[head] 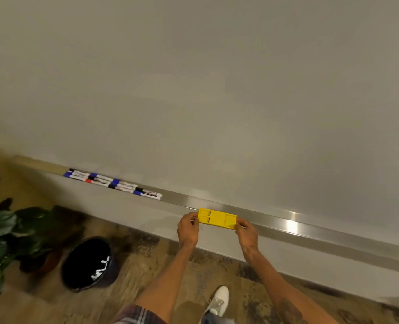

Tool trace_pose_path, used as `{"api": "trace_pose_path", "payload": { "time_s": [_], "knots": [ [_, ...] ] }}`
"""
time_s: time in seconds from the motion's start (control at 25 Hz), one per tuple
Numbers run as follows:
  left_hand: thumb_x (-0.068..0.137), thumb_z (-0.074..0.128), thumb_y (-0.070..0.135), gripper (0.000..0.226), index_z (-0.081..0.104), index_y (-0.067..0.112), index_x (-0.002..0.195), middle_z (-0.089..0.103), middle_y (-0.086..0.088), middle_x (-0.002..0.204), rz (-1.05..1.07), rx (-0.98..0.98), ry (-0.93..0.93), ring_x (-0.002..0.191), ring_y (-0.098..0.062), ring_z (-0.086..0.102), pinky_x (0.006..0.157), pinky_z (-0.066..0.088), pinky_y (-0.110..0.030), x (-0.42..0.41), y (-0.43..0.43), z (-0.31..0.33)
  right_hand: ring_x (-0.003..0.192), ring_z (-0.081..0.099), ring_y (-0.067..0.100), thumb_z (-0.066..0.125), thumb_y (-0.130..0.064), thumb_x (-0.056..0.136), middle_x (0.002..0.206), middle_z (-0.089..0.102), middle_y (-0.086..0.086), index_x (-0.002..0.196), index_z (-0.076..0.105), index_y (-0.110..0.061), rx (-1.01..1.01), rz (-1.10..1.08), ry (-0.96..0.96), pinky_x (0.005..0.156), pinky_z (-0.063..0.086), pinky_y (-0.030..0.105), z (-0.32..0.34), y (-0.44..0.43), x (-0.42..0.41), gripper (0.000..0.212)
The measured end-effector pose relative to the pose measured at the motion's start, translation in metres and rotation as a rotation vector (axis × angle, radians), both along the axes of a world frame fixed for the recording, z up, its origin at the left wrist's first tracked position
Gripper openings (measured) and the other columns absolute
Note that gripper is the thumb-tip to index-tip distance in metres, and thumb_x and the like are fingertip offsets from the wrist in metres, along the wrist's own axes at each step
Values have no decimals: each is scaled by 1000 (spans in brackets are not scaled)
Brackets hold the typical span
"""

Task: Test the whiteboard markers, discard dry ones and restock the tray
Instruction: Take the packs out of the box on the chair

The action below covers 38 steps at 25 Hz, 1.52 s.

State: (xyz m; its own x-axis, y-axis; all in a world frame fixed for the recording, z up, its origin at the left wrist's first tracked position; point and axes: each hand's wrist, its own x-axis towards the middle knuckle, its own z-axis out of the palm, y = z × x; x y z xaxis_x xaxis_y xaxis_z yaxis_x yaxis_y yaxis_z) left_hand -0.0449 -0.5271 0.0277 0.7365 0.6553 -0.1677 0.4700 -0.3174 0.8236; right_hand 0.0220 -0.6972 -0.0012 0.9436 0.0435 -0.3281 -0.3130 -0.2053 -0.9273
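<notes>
A flat yellow plastic holder (217,218) lies on the metal marker tray (287,224) under the whiteboard (217,90). My left hand (188,229) pinches its left end and my right hand (246,232) pinches its right end. Further left on the tray lie several whiteboard markers (113,183) with blue, black and red caps, set end to end in a loose row. A black round bin (89,265) stands on the floor below them, with several discarded markers inside.
A leafy potted plant (4,237) stands at the left beside the bin. The floor is a patterned brown carpet (147,265). My white shoe (218,300) is below the tray. The whiteboard surface is blank.
</notes>
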Motion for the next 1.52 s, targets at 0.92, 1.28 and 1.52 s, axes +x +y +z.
{"api": "trace_pose_path", "payload": {
  "time_s": [0.92,1.28,1.52],
  "knots": [
    [98,53,9,28,68,12,121,66,-10,124,-34,13,271,115,-27,60,99,45,-33,70,210,-42,81,59,27,53,1,89,87,65,13,94,69,-4,-228,158,50,71,42,30,-37,225,77,18],
    [101,49,10,29,66,11,124,67,-10,124,-55,28,292,114,-25,61,99,45,-30,78,216,-39,74,53,24,51,2,89,84,62,17,84,63,-5,-250,167,71,68,40,30,-35,231,78,14],
    [100,52,10,29,64,9,126,65,-11,128,-39,28,311,115,-25,60,101,46,-30,79,220,-44,79,54,25,52,-1,90,89,63,17,89,63,-5,-283,200,88,72,41,32,-36,233,79,12]
  ]
}}
